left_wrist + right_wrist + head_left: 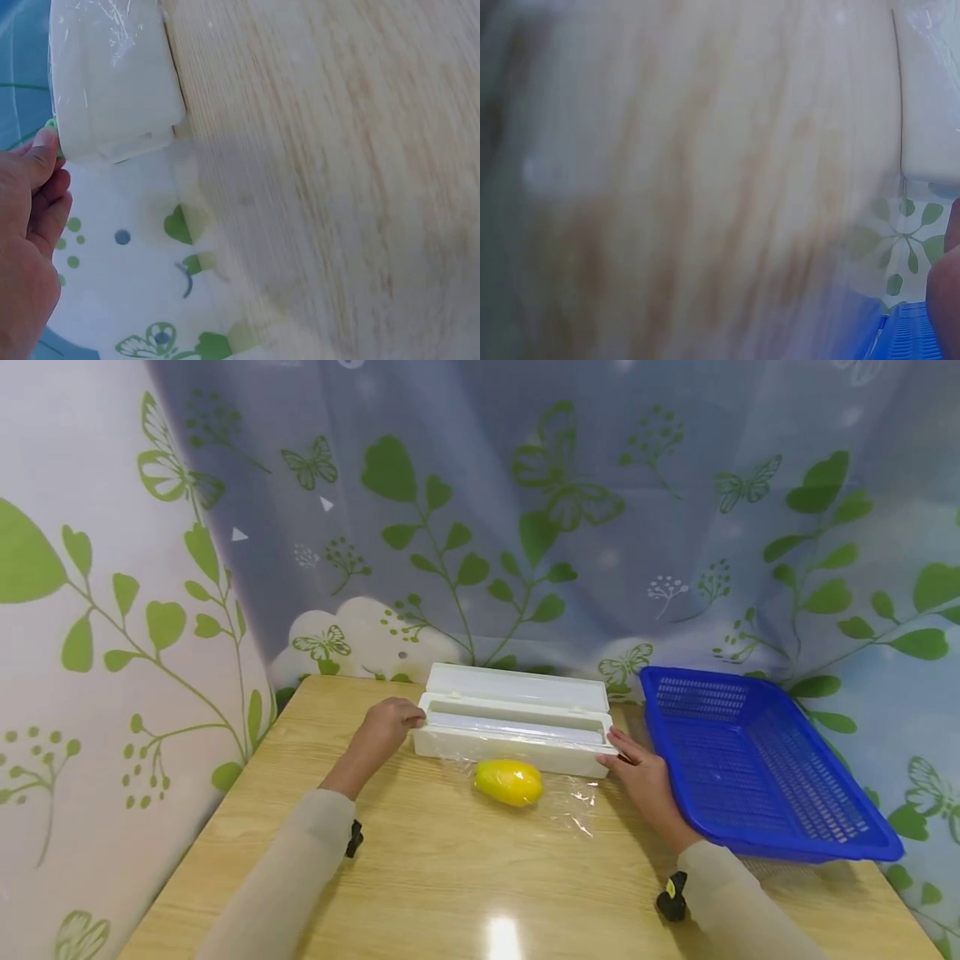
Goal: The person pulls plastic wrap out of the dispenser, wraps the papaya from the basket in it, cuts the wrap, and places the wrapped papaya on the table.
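A white cling film dispenser [517,752] lies lengthwise at the back of the table, its lid [517,687] tipped back and a film roll [517,724] inside. Clear film [573,802] comes out over its front edge and drapes over a yellow, mango-like fruit [508,782] on the table. My left hand [386,727] is at the dispenser's left end, where its thumb and fingers pinch a small green tab [51,123]. With thumb and fingers, my right hand [637,772] grips the right end; only a little of it shows in the right wrist view.
A blue plastic basket [731,768] stands to the right, close beside my right hand. Behind the table [420,877] hangs a curtain [465,485] printed with leaves and butterflies; another patterned sheet [112,693] hangs on the left.
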Demonstrator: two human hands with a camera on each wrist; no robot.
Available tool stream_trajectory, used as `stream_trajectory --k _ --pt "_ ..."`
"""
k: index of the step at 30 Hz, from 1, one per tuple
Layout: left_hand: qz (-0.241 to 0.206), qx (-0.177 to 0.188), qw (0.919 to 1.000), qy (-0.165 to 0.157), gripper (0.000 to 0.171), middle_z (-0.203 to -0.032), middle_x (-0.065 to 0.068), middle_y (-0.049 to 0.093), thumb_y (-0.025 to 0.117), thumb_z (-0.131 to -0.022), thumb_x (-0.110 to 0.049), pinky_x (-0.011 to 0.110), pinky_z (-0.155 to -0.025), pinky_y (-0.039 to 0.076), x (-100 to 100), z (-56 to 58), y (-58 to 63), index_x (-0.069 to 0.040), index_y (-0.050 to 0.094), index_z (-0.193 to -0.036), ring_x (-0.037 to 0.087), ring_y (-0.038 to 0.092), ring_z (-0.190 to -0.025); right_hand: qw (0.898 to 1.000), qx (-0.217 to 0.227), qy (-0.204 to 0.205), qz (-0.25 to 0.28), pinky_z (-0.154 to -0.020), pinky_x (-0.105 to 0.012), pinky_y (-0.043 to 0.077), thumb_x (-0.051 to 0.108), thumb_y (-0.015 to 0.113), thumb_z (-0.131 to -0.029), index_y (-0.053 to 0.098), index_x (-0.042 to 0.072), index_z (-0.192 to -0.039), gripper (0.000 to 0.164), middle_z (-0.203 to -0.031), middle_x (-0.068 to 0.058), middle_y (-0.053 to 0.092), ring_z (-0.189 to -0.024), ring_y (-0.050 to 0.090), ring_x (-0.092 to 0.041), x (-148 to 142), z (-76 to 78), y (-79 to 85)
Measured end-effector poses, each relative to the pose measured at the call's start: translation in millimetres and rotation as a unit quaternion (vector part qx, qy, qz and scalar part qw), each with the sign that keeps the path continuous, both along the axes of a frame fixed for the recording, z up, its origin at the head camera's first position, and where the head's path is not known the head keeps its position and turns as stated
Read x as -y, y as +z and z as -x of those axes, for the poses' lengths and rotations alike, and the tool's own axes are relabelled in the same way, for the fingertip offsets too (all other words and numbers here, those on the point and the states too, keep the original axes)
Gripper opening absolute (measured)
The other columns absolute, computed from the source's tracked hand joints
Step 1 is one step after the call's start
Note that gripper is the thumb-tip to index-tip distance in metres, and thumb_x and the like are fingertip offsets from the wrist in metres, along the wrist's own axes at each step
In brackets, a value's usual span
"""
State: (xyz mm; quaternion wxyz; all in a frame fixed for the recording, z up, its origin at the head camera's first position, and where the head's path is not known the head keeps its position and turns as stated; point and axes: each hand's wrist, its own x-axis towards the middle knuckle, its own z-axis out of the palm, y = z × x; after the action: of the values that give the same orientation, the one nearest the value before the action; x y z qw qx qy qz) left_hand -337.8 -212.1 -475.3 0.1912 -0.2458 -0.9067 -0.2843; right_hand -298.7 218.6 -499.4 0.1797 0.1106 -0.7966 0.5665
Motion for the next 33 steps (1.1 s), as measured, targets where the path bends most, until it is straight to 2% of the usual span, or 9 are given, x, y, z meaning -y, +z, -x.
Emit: stream_trajectory --k 3,8,13,15,19,22,26,29,33 --pt "-0.012 0.008 0.9999 0.004 0.015 -0.102 0.013 0.075 0.070 -0.093 -0.010 0.039 -0.086 0.059 -0.3 0.4 -0.1 -0.001 0.077 -0.102 0.030 0.069 -0.099 1.000 0.000 0.006 0.003 -0.093 -0.013 0.049 -0.005 0.076 -0.085 0.061 -0.015 -0.126 0.045 -0.139 -0.028 0.056 -0.131 0.055 -0.022 -0.4 -0.1 -0.1" --pt "-0.036 0.052 0.9978 0.020 0.018 -0.105 0.011 0.074 0.068 -0.096 -0.012 0.037 -0.085 0.059 -0.9 -0.4 -3.3 -0.002 0.076 -0.107 0.027 0.069 -0.100 1.000 -0.012 -0.007 -0.021 -0.096 -0.016 0.049 -0.004 0.075 -0.087 0.062 -0.012 -0.127 0.044 -0.139 -0.027 0.056 -0.131 0.054 -0.018 1.8 -1.4 -1.0" --pt "-0.056 0.088 0.9940 0.031 0.019 -0.109 0.009 0.072 0.066 -0.098 -0.016 0.040 -0.089 0.058 -1.3 -1.1 -5.1 -0.005 0.075 -0.111 0.026 0.068 -0.104 0.999 -0.013 -0.012 -0.030 -0.096 -0.013 0.048 -0.003 0.073 -0.089 0.060 -0.012 -0.131 0.045 -0.142 -0.025 0.055 -0.133 0.050 -0.034 2.4 -2.5 -1.8" --pt "-0.060 0.104 0.9920 0.037 0.021 -0.113 0.009 0.071 0.066 -0.099 -0.018 0.043 -0.093 0.056 -1.2 -1.8 -5.4 -0.006 0.074 -0.113 0.027 0.067 -0.108 1.000 -0.014 -0.007 -0.024 -0.096 -0.012 0.048 -0.003 0.073 -0.089 0.059 -0.013 -0.131 0.046 -0.143 -0.027 0.054 -0.135 0.049 -0.036 1.4 -0.9 -4.1" --pt "-0.076 0.136 0.9871 0.037 0.031 -0.123 0.010 0.068 0.067 -0.099 -0.025 0.049 -0.100 0.052 -4.1 -3.2 -4.7 -0.006 0.070 -0.123 0.030 0.062 -0.117 1.000 -0.003 -0.002 0.001 -0.091 -0.008 0.048 -0.005 0.072 -0.089 0.058 -0.012 -0.133 0.047 -0.145 -0.027 0.051 -0.132 0.053 -0.015 -4.8 7.0 -15.3" --pt "-0.079 0.139 0.9869 0.024 0.036 -0.128 0.013 0.065 0.068 -0.097 -0.026 0.053 -0.106 0.047 -8.5 -3.3 -3.9 -0.006 0.068 -0.127 0.034 0.057 -0.124 1.000 -0.001 -0.002 0.009 -0.087 -0.006 0.049 -0.005 0.072 -0.088 0.059 -0.010 -0.133 0.047 -0.147 -0.025 0.051 -0.122 0.056 0.000 -9.7 12.3 -22.6" --pt "-0.073 0.140 0.9874 0.015 0.034 -0.130 0.014 0.063 0.071 -0.096 -0.025 0.055 -0.109 0.043 -12.9 -3.4 -4.7 -0.006 0.069 -0.124 0.036 0.051 -0.128 1.000 -0.012 0.007 0.009 -0.085 -0.005 0.049 -0.006 0.072 -0.088 0.059 -0.011 -0.132 0.046 -0.146 -0.027 0.050 -0.114 0.059 0.002 -9.9 11.6 -21.9" --pt "-0.071 0.140 0.9876 0.015 0.031 -0.127 0.013 0.063 0.072 -0.094 -0.024 0.054 -0.108 0.043 -15.0 -3.9 -6.3 -0.006 0.071 -0.120 0.035 0.050 -0.126 0.999 -0.014 0.021 0.020 -0.085 -0.006 0.050 -0.008 0.071 -0.088 0.058 -0.014 -0.130 0.045 -0.145 -0.031 0.049 -0.112 0.058 0.005 -5.7 5.0 -13.9" --pt "-0.066 0.114 0.9912 0.011 0.026 -0.121 0.013 0.066 0.074 -0.093 -0.022 0.052 -0.105 0.045 -16.4 -3.9 -9.5 -0.006 0.074 -0.113 0.034 0.053 -0.122 0.999 -0.009 0.023 0.027 -0.088 -0.009 0.051 -0.009 0.071 -0.088 0.058 -0.017 -0.128 0.043 -0.144 -0.033 0.049 -0.117 0.056 0.008 0.1 -4.2 -1.6"
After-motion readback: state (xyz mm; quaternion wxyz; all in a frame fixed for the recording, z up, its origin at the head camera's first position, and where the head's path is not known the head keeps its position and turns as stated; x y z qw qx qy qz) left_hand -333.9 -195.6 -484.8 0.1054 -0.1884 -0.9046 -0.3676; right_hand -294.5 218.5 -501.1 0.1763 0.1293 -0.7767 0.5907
